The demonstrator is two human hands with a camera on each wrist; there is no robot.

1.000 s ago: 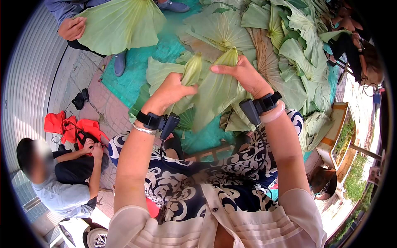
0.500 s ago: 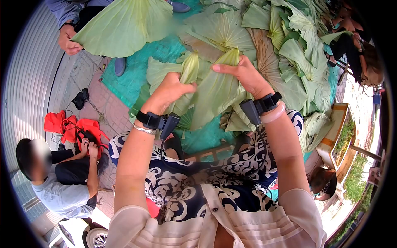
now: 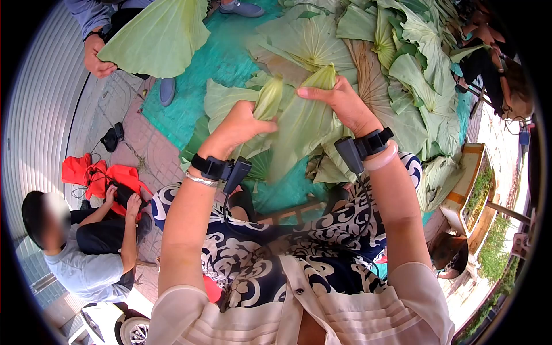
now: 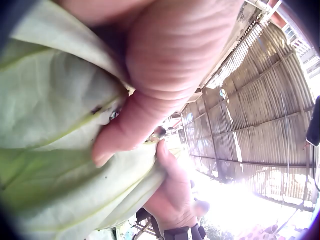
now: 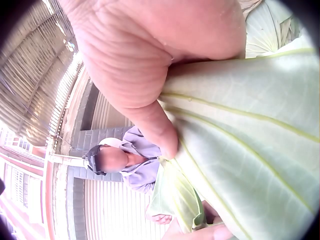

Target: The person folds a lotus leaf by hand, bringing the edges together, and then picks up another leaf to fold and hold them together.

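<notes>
In the head view my left hand [image 3: 242, 125] grips the gathered pale-green part of a lotus leaf [image 3: 268, 99], its thumb pointing right. My right hand [image 3: 347, 106] pinches a folded lotus leaf [image 3: 305, 129] near its pointed tip, the thumb lying across the front. The leaf hangs down between both hands, over the pile. In the left wrist view the thumb [image 4: 125, 127] presses on the veined leaf surface [image 4: 65, 185]. The right wrist view shows the right thumb [image 5: 159, 132] against the spread, ribbed leaf [image 5: 255, 115]; the fingers behind the leaf are hidden.
Lotus leaves [image 3: 313, 46] lie in a broad pile on a teal sheet [image 3: 230, 34]. Opposite, a person holds another large leaf [image 3: 158, 43]. A seated person [image 3: 92, 264] is at left beside red bags [image 3: 103, 178]. A planter box [image 3: 468, 184] stands at right.
My hands keep their grips and shift only slightly, with the leaf edge between them moving a little. The person opposite has swung their leaf to the left. The seated person's hands have moved.
</notes>
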